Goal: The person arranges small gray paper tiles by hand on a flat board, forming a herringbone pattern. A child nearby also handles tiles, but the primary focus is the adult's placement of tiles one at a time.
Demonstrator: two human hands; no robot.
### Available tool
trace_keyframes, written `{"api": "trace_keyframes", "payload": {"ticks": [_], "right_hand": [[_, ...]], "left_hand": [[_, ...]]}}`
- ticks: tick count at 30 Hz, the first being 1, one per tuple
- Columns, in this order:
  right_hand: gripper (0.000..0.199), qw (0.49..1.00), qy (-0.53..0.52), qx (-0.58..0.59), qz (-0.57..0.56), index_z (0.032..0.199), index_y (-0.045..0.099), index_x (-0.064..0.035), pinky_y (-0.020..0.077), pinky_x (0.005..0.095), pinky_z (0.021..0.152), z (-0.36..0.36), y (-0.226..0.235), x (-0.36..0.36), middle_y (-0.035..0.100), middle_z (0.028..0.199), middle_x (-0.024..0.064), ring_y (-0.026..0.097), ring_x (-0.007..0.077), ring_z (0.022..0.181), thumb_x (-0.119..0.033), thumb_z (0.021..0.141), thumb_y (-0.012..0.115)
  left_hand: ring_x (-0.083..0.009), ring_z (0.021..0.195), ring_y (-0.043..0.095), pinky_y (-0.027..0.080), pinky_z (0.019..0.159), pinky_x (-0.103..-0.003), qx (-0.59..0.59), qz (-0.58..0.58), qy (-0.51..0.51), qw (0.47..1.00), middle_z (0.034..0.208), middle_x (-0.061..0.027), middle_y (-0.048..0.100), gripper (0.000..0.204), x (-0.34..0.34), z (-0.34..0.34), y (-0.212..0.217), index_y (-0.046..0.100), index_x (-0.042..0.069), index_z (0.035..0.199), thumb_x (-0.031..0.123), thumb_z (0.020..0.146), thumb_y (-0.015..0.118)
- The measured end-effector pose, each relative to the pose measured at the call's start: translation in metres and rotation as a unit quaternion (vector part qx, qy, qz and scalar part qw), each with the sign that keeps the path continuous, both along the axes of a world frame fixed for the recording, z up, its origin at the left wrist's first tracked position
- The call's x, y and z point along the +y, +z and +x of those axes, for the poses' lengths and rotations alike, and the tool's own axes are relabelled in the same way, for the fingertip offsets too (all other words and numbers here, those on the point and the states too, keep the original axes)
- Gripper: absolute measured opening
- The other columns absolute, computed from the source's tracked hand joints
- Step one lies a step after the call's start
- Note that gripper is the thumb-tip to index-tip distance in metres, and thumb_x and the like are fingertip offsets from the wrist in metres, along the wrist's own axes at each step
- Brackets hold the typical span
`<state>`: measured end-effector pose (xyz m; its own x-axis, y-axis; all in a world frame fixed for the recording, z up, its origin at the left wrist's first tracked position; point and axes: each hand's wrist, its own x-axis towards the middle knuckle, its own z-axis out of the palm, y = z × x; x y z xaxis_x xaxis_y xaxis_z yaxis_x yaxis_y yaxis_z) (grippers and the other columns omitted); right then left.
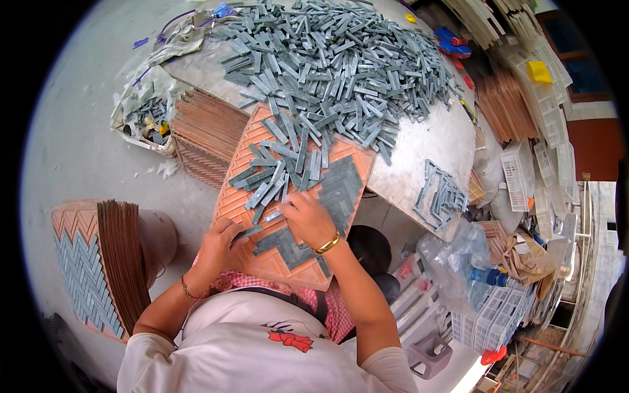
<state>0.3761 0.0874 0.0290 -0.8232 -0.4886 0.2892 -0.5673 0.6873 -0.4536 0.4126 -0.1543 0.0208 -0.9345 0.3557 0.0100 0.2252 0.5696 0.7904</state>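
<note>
Sitting with an orange tray (232,190) across the lap, a person works on it with both hands. The left hand (219,245) is nearly closed, pinching a grey strip (249,231) between thumb and fingers over the tray's lower left. The right hand (308,219) curls over the tray's middle, fingertips drawn together; whether it grips a strip, I cannot tell. The tray looks partly filled: laid strips (344,190) form a zigzag down its right side and into the lower middle, while grooves along the left and bottom edges are bare. Loose strips (282,160) hide the upper middle. To the left, a stack (124,255) of trays has strips covering much of its outer face. Beyond, the tabletop (426,134) carries a big pile (334,65) of strips, so plenty remain.
</note>
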Motion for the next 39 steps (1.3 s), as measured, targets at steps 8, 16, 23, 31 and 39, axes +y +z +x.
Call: {"api": "trace_keyframes", "payload": {"ticks": [8, 16, 23, 31, 39], "right_hand": [[0.021, 0.981, -0.092, -0.162, -0.058, 0.100, 0.061, -0.0041, 0.0488, 0.0355, 0.069, 0.024, 0.022, 0.033, 0.064, 0.087, 0.0111, 0.060, 0.0285, 0.080, -0.004, 0.079, 0.061], [0.021, 0.935, -0.208, -0.261, -0.122, 0.098, 0.058, -0.0055, 0.0505, 0.0398, 0.064, 0.056, -0.007, 0.010, 0.065, 0.087, 0.0129, 0.064, 0.0310, 0.075, -0.006, 0.078, 0.064], [0.027, 0.966, -0.191, -0.171, -0.033, 0.104, 0.058, -0.0083, 0.0499, 0.0416, 0.066, 0.048, 0.000, -0.004, 0.059, 0.100, 0.0100, 0.061, 0.0338, 0.081, -0.006, 0.078, 0.064], [0.039, 0.987, -0.088, -0.135, -0.010, 0.109, 0.059, -0.0093, 0.0500, 0.0384, 0.072, 0.036, -0.007, 0.010, 0.055, 0.096, 0.0094, 0.058, 0.0307, 0.088, -0.001, 0.072, 0.067], [0.034, 0.977, -0.121, -0.170, -0.030, 0.107, 0.061, -0.0098, 0.0504, 0.0358, 0.069, 0.047, 0.005, 0.006, 0.058, 0.095, 0.0074, 0.060, 0.0277, 0.087, -0.007, 0.074, 0.069]], "left_hand": [[-0.0321, 0.069, 0.059, 0.047, 0.059, -0.039, 0.052, 0.017, -0.026, 0.998, 0.079, -0.0128, 0.057, 0.018, 0.028, 0.007, -0.003, 0.062, 0.002, 0.091, 0.002, 0.074, 0.068], [-0.0345, 0.068, 0.059, 0.048, 0.059, -0.042, 0.039, -0.004, -0.012, 0.999, 0.083, -0.0135, 0.056, 0.017, 0.040, 0.004, -0.013, 0.059, 0.004, 0.094, 0.005, 0.078, 0.065], [-0.0343, 0.069, 0.060, 0.048, 0.059, -0.041, 0.051, 0.009, -0.007, 0.999, 0.084, -0.0128, 0.057, 0.018, 0.042, 0.003, -0.014, 0.060, 0.005, 0.096, 0.005, 0.079, 0.065], [-0.0325, 0.069, 0.059, 0.048, 0.060, -0.040, 0.069, -0.008, -0.023, 0.997, 0.083, -0.0121, 0.054, 0.018, 0.042, 0.004, -0.009, 0.059, 0.004, 0.092, 0.003, 0.075, 0.066], [-0.0310, 0.075, 0.058, 0.048, 0.064, -0.038, 0.094, 0.009, -0.045, 0.995, 0.086, -0.0119, 0.055, 0.019, 0.038, 0.007, -0.014, 0.058, 0.002, 0.088, 0.000, 0.071, 0.068]]}}
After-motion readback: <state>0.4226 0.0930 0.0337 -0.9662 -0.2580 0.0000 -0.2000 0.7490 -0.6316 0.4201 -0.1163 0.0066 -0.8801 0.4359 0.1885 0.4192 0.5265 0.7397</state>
